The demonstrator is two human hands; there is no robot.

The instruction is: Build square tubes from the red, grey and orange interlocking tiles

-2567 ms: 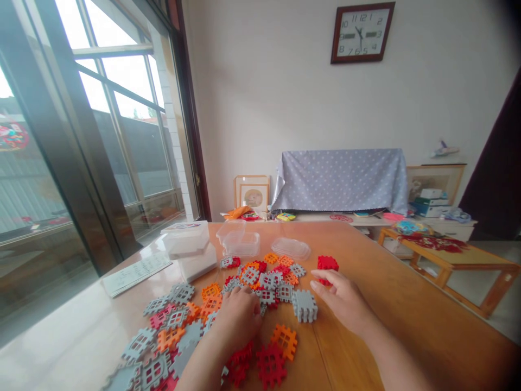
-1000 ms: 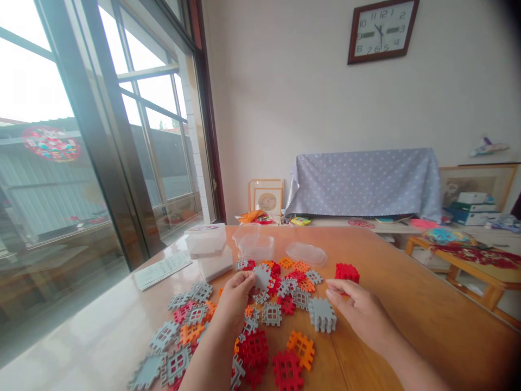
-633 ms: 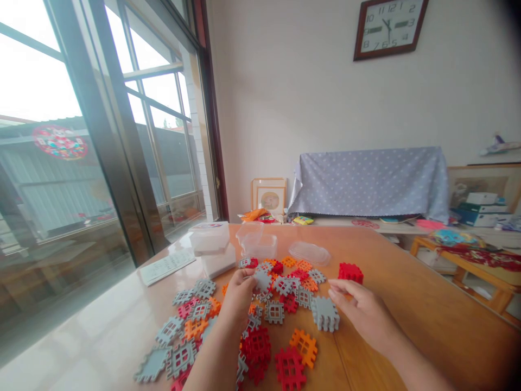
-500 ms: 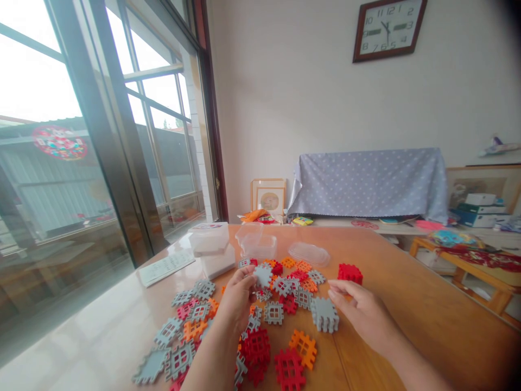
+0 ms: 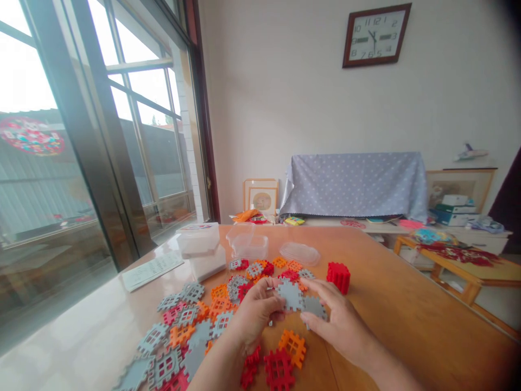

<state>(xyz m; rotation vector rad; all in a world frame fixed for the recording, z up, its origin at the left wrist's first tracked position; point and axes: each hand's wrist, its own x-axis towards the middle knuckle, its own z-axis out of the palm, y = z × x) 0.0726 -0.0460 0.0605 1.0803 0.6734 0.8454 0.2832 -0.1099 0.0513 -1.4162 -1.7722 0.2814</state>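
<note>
My left hand (image 5: 264, 304) pinches a flat grey interlocking tile (image 5: 290, 296) with notched edges. Right beside it, thumb and fingers of my right hand (image 5: 336, 309) close around a grey tile stack (image 5: 314, 308), whose lower part is hidden. The held tile's edge meets or overlaps the stack; which of the two, I cannot tell. Farther back stands a red tile stack (image 5: 338, 278). Close below my hands lie an orange window tile (image 5: 292, 347) and a red window tile (image 5: 279, 369). Loose grey, red and orange tiles spread around my left forearm, which covers some of them.
Clear plastic tubs (image 5: 254, 247) and an oval lid (image 5: 300, 253) lie at the back of the wooden table (image 5: 378, 326). White boxes (image 5: 199, 247) and a printed sheet (image 5: 152, 269) are at the left, by the window. A low wooden stand (image 5: 468, 271) is off to the right.
My left hand has carried the grey tile rightward to the grey stack. My right hand has moved from beside that stack to grip it. The view has shifted slightly right.
</note>
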